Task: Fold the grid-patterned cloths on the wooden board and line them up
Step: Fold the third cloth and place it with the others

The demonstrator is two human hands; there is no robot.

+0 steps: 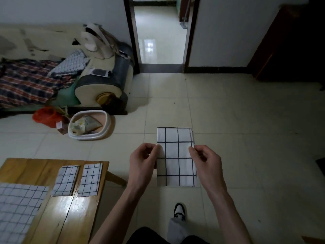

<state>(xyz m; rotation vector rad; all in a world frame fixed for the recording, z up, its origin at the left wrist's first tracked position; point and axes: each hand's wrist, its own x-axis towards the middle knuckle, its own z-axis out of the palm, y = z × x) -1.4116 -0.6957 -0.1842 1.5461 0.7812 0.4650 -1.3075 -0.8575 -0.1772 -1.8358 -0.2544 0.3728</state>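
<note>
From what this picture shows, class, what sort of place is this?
Probably a room in a home. A sofa strewn with clothes stands by the wall, a doorway opens onto a tiled floor, and a low wooden board holds folded cloths.

Matt woven cloth; glossy varnished wooden board; shiny tiled floor.
</note>
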